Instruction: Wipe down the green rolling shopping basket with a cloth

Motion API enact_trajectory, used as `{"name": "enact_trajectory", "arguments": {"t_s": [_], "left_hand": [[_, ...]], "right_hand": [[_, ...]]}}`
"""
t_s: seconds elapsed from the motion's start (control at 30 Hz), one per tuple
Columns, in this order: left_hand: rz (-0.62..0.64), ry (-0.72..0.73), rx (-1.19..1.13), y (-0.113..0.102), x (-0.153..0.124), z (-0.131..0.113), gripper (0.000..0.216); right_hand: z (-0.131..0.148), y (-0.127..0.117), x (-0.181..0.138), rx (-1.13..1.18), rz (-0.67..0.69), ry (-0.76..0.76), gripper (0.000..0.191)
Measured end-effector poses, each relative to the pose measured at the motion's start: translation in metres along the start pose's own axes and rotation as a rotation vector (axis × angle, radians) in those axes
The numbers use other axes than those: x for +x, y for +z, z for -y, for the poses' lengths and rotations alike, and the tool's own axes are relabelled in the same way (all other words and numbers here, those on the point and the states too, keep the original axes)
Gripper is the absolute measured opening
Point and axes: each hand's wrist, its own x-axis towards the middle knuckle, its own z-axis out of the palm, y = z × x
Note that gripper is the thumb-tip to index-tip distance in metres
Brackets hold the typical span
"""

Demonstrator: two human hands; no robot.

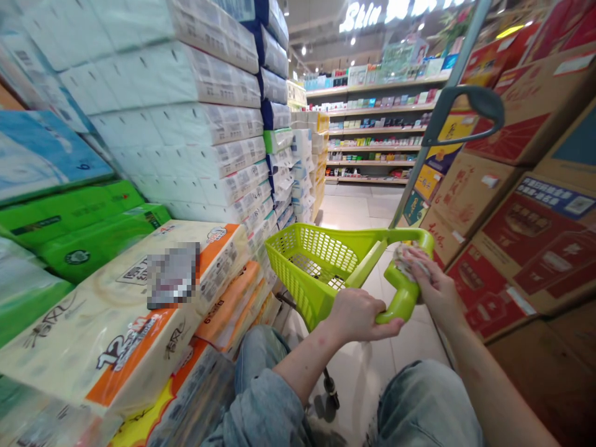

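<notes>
Cloth, crumpled, pressed against lime-green handle under closed right hand, fingers curled over both. Left hand clenched around handle's lower end, just beside. Beyond the 2 hands, green mesh basket low over tiled floor. Stacked tissue packs at left, cardboard cartons at right. Farther off, stocked shelves.

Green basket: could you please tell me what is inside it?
The green basket shows bare mesh walls and floor inside. Its near corner is hidden behind the handle, gripped by the left hand, with the right hand holding a cloth on it.
</notes>
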Motion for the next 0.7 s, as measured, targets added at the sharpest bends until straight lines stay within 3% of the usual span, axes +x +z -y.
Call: {"name": "enact_trajectory", "arguments": {"t_s": [0.13, 0.23, 0.33, 0.53, 0.6, 0.7], "left_hand": [[-0.021, 0.013, -0.009, 0.004, 0.002, 0.001, 0.046], [-0.007, 0.004, -0.013, 0.004, 0.003, 0.001, 0.047], [0.004, 0.008, -0.022, 0.004, 0.004, 0.001, 0.046], [0.048, -0.012, -0.041, 0.003, 0.008, 0.001, 0.051], [0.052, -0.025, -0.044, 0.003, 0.011, -0.001, 0.052], [0.014, -0.064, -0.077, 0.003, 0.018, -0.005, 0.046]], "right_hand": [[0.035, 0.011, -0.047, 0.045, -0.14, -0.041, 0.029], [0.039, 0.017, -0.056, 0.027, -0.182, -0.099, 0.03], [0.022, 0.01, -0.034, -0.04, -0.129, -0.134, 0.029], [-0.022, -0.007, 0.037, -0.114, 0.008, -0.026, 0.034], [-0.02, -0.007, 0.039, -0.112, 0.067, -0.039, 0.035], [0.0, -0.003, 0.015, -0.114, 0.137, -0.093, 0.033]]}}
